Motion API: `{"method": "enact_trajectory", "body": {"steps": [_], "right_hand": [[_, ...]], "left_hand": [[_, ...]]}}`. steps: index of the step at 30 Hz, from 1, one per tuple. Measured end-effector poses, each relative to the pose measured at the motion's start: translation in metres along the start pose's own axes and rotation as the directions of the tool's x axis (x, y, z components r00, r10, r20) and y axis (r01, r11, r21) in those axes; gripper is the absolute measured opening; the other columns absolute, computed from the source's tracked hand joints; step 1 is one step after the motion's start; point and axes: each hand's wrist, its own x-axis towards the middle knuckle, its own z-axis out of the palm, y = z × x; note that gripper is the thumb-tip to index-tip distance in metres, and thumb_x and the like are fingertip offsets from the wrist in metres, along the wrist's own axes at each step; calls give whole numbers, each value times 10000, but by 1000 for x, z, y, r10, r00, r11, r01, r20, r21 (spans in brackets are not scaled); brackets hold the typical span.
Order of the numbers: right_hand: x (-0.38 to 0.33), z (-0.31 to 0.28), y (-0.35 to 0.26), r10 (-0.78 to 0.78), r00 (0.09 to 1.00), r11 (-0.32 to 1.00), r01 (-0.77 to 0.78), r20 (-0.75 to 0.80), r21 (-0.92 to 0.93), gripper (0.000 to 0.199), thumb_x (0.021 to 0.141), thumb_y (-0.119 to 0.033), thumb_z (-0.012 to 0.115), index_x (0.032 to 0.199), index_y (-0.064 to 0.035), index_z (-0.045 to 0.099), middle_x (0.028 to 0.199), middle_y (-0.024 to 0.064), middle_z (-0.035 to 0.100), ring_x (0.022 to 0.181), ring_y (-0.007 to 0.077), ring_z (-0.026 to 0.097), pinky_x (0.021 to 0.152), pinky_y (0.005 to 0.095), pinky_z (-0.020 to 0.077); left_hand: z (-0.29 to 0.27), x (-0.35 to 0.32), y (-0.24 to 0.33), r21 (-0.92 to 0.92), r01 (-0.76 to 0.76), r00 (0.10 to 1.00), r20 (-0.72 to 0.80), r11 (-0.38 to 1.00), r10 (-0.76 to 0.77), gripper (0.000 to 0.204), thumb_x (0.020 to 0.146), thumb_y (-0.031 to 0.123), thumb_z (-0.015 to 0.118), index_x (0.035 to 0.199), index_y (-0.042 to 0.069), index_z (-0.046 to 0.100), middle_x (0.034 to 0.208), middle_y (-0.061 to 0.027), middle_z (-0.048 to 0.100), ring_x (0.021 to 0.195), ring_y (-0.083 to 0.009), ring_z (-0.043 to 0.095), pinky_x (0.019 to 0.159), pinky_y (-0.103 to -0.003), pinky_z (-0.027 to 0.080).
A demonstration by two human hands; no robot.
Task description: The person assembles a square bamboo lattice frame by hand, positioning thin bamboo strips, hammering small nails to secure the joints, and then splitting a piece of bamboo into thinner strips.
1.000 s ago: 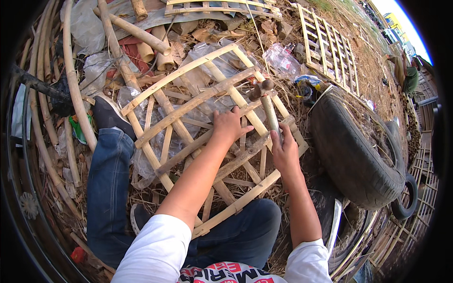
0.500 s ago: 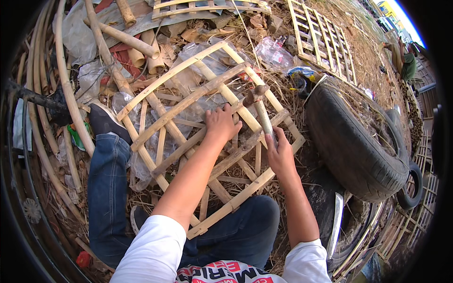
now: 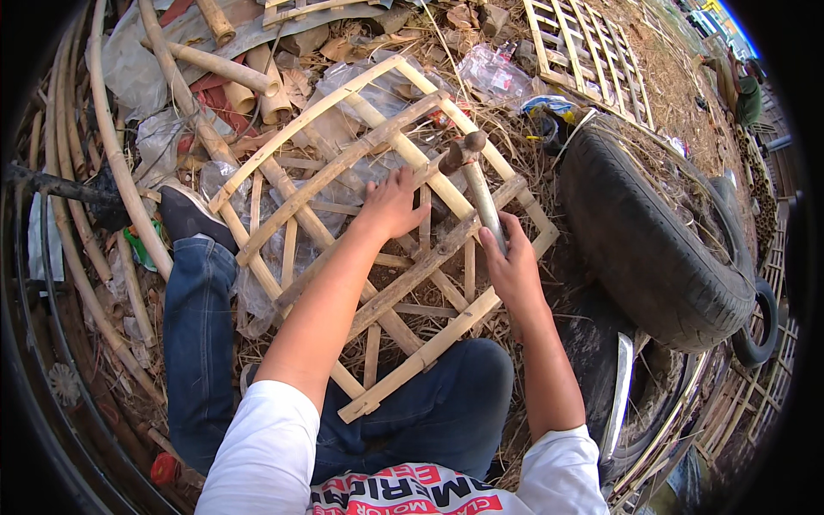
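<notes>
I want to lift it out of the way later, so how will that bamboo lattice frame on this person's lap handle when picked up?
The bamboo frame would probably stay fairly stiff, since crossing slats brace its outer rails. It likely feels light for its size: thin strips, mostly open gaps. It may be awkward and snag, as it is wide and lies over plastic scraps and straw, with the left hand pressing on it.

Bamboo lattice frame (image 3: 343,215): ctr, across person's lap, on straw ground. Left hand (image 3: 393,204) on frame, 12 o'clock of ctr. Right hand (image 3: 513,268) at 3 o'clock, holding hammer (image 3: 474,176), head over frame. Tyre (image 3: 652,249): 3 o'clock, beside frame. 2nd lattice panel (image 3: 592,51): 1 o'clock. Bamboo poles (image 3: 215,69): 11 o'clock. Shoe (image 3: 184,215): 9 o'clock, under frame edge.
</notes>
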Motion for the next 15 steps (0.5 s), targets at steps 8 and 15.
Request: {"method": "enact_trajectory", "body": {"steps": [8, 15], "right_hand": [[-19, -3, 7, 147, 989, 981, -149, 27, 126, 388, 950, -258, 597, 1237, -14, 506, 820, 134, 632, 742, 163, 602, 678, 326, 483], [-27, -13, 12, 162, 987, 964, -157, -10, 214, 395, 957, -257, 591, 1250, -9, 499, 849, 100, 638, 753, 129, 584, 686, 296, 475]], "left_hand": [[-11, 28, -10, 143, -247, 954, -139, 959, 266, 635, 890, 418, 577, 1364, 25, 419, 1383, -196, 400, 1400, -344, 228, 1097, -541, 181], [-22, 73, -13, 263, -375, 926, 55, 889, 374, 776, 746, 678, 629, 1246, 89, 560, 1306, -172, 504, 1406, -346, 224, 1131, -570, 98]]}}
